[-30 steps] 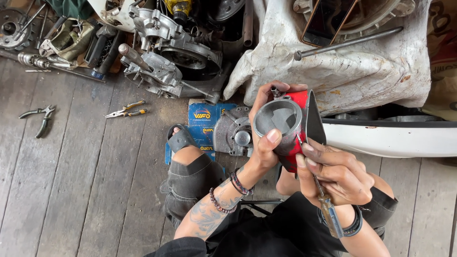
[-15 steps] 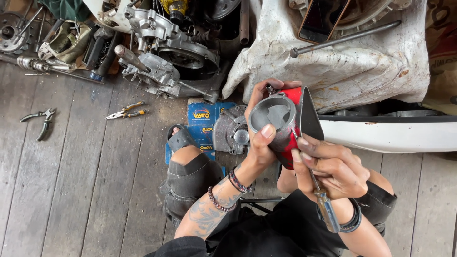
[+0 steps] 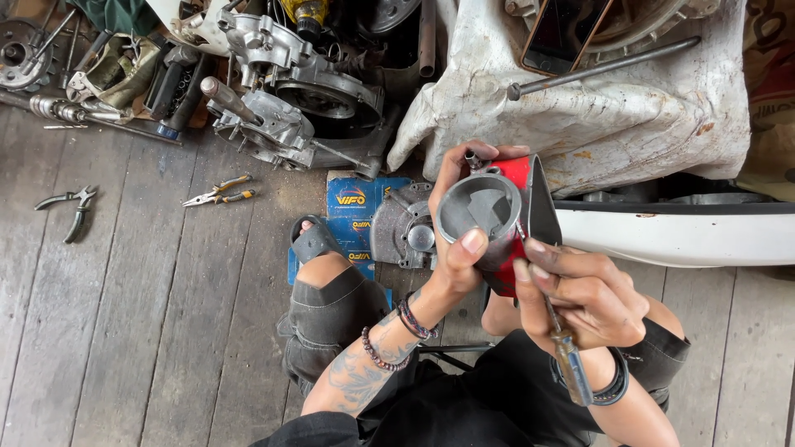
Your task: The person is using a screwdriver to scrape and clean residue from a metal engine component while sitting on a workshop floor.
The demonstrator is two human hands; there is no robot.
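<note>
Slightly lower than before, the grey piston [image 3: 479, 217] sits cupped in the left hand [image 3: 464, 219], fingers wrapped round it. Right hand [image 3: 584, 294] pinches a screwdriver [image 3: 567, 352] against it; a slip could gouge metal or thumb.

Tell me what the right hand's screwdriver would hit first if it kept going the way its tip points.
The right hand holds a screwdriver with an amber handle, shaft pointing up-left. Its tip sits at the rim of the round grey metal piston held by the left hand, so it would probably meet the piston first; depth is unclear.
</note>
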